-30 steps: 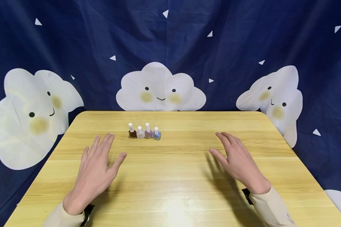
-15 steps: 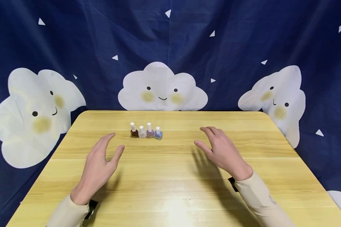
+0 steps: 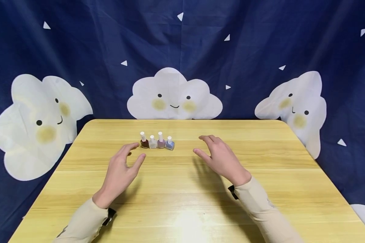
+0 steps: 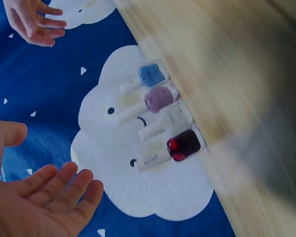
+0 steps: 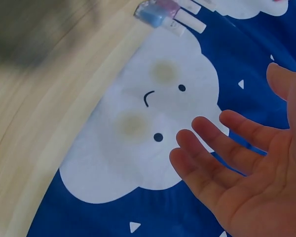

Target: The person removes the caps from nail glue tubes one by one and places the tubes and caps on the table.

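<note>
Several small nail polish bottles with white caps stand upright side by side near the back of the table. From left to right they are a dark red nail polish, a clear or whitish nail polish, a mauve nail polish and a blue nail polish. My left hand is over the table just left of and in front of the dark red bottle, thumb and fingers spread apart, holding nothing. Farther off, to the right of the blue bottle, my right hand hovers with relaxed fingers and an empty palm.
The light wooden table has rounded back corners. Behind it hangs a dark blue curtain printed with smiling white clouds and small triangles. Beige sleeves and black wrist straps are on both arms.
Both hands have moved inward: the left to the right, closer to the bottles, and the right to the left. Their fingers have bent slightly. The bottles stay in their row.
</note>
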Tool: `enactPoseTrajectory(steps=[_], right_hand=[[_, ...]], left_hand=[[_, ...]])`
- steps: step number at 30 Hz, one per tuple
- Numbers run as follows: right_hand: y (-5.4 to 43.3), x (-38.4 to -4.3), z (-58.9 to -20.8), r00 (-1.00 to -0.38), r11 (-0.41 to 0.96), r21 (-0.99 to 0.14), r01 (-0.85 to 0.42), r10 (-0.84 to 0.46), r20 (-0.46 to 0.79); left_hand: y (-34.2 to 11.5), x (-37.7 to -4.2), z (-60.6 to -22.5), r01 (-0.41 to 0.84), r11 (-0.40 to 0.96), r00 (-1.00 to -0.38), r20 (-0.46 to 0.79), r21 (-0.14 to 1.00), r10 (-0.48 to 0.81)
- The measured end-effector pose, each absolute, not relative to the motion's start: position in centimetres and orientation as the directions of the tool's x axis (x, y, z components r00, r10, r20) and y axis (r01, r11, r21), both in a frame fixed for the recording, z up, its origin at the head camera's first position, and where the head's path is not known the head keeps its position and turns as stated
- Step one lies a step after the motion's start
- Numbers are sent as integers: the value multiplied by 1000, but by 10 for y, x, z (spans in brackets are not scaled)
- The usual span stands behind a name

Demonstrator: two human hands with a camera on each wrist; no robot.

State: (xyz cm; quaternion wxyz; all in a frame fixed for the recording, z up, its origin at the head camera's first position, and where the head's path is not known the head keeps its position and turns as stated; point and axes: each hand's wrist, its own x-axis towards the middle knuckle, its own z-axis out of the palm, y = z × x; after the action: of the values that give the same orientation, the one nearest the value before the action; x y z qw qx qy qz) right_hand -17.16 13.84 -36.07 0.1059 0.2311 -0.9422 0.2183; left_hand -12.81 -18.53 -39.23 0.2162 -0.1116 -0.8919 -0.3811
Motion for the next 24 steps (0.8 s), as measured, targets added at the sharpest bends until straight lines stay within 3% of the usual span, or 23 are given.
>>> enactPoseTrajectory(steps=[9, 24], right_hand=[[117, -177, -367, -874, 767, -422, -484, -399, 276], [76, -215, -387, -904, 724, -542, -426, -359, 232]], left_hand=[[-163, -148, -399, 416, 623, -867, 496, 662, 52], [-159, -151, -403, 402, 607, -879, 475, 686, 44]])
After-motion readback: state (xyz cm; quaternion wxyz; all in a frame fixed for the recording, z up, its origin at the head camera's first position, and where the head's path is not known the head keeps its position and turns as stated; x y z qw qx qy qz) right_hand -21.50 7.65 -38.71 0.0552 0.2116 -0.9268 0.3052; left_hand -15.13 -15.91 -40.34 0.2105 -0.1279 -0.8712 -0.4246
